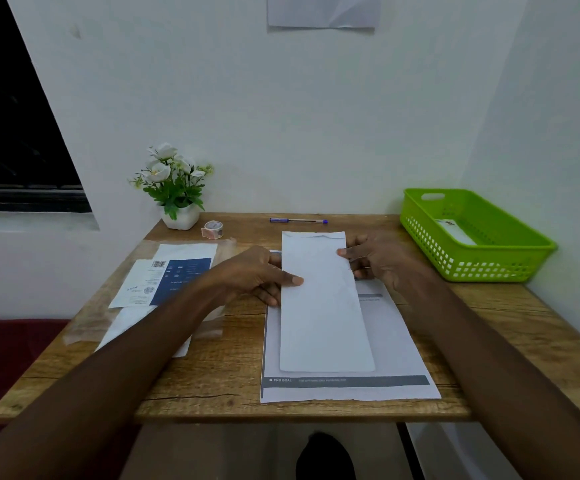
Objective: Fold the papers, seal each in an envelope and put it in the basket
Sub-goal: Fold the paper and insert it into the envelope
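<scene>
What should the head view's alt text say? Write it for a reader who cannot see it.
Two hands, the left hand and right hand, hold a long white envelope by its sides over a printed sheet on a wooden desk. A green basket stands at the right.

Bare wooden tabletop [510, 327] lies open on the right, between the printed white sheet [396, 344] and the green slotted plastic basket [468, 258] at the far right corner. Along the far edge stand a white pot of artificial flowers [177, 188], a small roll of tape [213, 229] and a blue pen [298, 221]. The left side is covered by a clear plastic packet of white envelopes [164, 285].
</scene>
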`<action>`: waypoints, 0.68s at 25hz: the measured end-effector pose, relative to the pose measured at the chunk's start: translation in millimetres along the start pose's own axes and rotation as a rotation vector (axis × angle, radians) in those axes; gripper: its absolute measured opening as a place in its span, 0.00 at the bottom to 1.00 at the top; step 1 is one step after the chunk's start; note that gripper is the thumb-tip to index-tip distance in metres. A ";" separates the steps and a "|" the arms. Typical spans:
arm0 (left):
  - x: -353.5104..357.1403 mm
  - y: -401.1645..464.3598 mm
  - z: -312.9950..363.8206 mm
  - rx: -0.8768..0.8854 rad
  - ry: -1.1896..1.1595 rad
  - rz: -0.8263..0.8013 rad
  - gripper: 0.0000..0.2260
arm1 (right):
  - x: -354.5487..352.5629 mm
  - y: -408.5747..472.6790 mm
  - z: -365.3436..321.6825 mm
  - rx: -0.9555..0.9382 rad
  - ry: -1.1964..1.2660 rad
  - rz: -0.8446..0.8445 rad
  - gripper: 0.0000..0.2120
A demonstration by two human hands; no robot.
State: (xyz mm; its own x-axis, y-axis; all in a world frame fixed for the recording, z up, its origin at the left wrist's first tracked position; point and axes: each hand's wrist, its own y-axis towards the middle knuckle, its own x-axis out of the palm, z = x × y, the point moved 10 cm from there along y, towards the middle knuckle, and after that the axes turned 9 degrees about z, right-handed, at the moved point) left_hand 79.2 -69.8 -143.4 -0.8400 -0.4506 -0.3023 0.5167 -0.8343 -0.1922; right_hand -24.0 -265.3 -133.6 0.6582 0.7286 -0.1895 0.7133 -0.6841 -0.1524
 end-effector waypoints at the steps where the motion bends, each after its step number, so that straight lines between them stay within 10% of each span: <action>1: -5.8 1.8 0.4 0.008 -0.021 0.065 0.26 | 4.0 -0.2 1.2 0.005 -0.025 -0.029 0.03; 8: -18.9 2.6 8.2 0.156 0.142 0.278 0.45 | 2.8 0.8 -2.6 -0.085 -0.221 -0.017 0.07; 17: -24.6 -4.7 31.8 0.318 0.759 0.494 0.30 | -12.7 -4.6 -27.5 -0.303 -0.736 0.278 0.27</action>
State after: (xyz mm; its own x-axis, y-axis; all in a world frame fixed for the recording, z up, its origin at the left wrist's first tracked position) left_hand 92.1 -64.9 -105.4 -0.1505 -0.5423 -0.8266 0.6208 -0.7025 0.3478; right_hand -29.0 -270.3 -103.8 0.5691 0.2545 -0.7819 0.6517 -0.7194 0.2402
